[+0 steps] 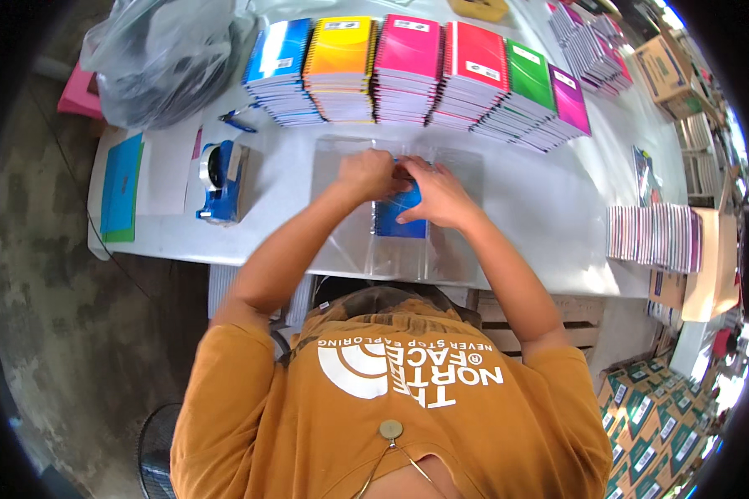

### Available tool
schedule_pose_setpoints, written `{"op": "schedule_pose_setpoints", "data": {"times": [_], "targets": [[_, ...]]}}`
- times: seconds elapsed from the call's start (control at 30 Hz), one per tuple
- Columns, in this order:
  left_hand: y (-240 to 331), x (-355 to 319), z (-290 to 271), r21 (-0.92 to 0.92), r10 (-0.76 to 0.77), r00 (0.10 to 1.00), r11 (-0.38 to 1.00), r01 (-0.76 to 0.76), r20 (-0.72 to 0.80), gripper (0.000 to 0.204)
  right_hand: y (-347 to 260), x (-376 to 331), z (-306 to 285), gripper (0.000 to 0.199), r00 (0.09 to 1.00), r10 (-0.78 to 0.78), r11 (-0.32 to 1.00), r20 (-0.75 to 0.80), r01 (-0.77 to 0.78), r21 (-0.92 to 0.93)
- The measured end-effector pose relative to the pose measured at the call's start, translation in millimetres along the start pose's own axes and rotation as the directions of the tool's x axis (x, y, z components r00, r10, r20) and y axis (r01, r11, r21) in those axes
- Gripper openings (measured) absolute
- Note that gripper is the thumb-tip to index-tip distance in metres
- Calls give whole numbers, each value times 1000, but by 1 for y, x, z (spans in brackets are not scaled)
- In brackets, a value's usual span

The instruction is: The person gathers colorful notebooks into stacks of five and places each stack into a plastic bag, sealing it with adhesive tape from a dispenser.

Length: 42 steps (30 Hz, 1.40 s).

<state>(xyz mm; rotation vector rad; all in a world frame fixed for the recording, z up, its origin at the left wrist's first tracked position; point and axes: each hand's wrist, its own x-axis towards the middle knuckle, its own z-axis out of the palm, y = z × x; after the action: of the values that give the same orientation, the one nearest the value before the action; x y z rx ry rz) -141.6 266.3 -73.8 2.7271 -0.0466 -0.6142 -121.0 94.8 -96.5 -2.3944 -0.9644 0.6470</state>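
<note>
A small blue spiral notebook (401, 220) lies on a clear plastic sheet (341, 245) near the table's front edge. My left hand (366, 175) is closed at the notebook's top edge, its fingertips curled out of sight, so what they pinch is hidden. My right hand (443, 198) grips the notebook from the right. Its thumb presses on the blue cover while the fingers reach to the top edge, meeting the left fingers. The plastic spreads out flat on both sides of the notebook.
Stacks of spiral notebooks (408, 58) in several colours line the back. Left are a blue tape dispenser (220, 187), a pen (237, 122), blue and green sheets (121, 191) and a bulging plastic bag (162, 66). More notebooks (653, 239) and cardboard boxes (662, 66) stand right.
</note>
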Motion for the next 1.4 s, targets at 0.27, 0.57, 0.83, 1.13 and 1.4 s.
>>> {"op": "schedule_pose_setpoints", "data": {"times": [0.27, 0.57, 0.83, 1.13, 1.4], "targets": [[-89, 16, 46, -170, 119, 977, 974, -150, -180, 83, 37, -7, 45, 117, 880, 248, 966, -406, -195, 168], [-3, -39, 67, -742, -14, 802, 390, -546, -598, 56, -19, -11, 48, 75, 683, 213, 472, -699, 555, 685], [6, -52, 87, -185, -4, 482, 925, -331, -876, 39, -33, 5, 54, 41, 538, 292, 782, -791, 342, 522], [16, -67, 60, 83, 225, 674, 968, -236, -704, 76, -52, -20, 53, 61, 496, -6, 988, -868, -133, -83], [11, -73, 38, -321, 155, 779, 849, -419, -608, 91, -53, -27, 65, 48, 656, -197, 976, -728, 60, -209]]}}
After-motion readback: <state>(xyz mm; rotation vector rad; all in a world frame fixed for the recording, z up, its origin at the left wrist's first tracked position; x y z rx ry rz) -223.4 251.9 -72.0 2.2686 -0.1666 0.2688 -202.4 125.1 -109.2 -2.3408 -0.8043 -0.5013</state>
